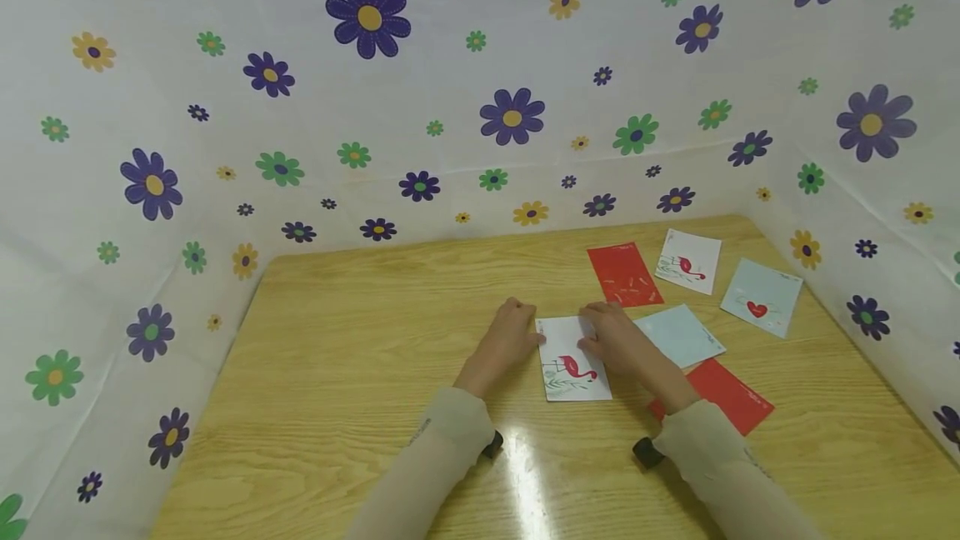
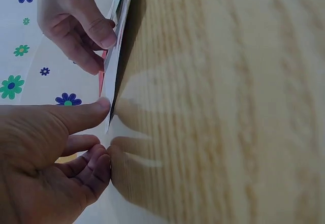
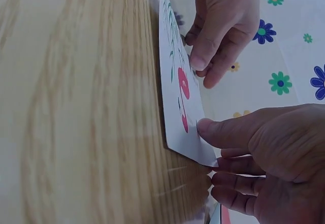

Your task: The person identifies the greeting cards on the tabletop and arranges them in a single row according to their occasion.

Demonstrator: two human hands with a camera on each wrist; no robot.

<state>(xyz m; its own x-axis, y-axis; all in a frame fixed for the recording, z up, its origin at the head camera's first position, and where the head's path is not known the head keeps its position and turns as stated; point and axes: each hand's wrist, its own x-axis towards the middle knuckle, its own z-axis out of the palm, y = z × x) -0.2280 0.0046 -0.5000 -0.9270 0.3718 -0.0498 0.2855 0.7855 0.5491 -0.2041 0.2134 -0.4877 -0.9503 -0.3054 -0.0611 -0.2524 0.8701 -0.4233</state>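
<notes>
A white card (image 1: pixel 562 388) printed with a red flamingo and green leaves lies between the two hands on the table. My left hand (image 1: pixel 506 340) holds its left edge, the thumb over the rim and the fingers bent beside it. Along the opposite edge, my right hand (image 1: pixel 617 340) pinches the card near its upper corner; the right wrist view shows that thumb on the printed face and fingers at the edge. Seen from the left wrist, the card (image 2: pixel 112 84) is a thin sliver close to the wood. Fingertips under the card are partly hidden.
To the right lie a red card (image 1: pixel 626 273), another flamingo card (image 1: pixel 690 252), a pale card with a heart (image 1: pixel 765 286), a light blue card (image 1: pixel 682 336) and a lower red card (image 1: pixel 723 398). Flower-patterned cloth (image 1: pixel 450 90) surrounds the wooden table (image 1: pixel 337 373).
</notes>
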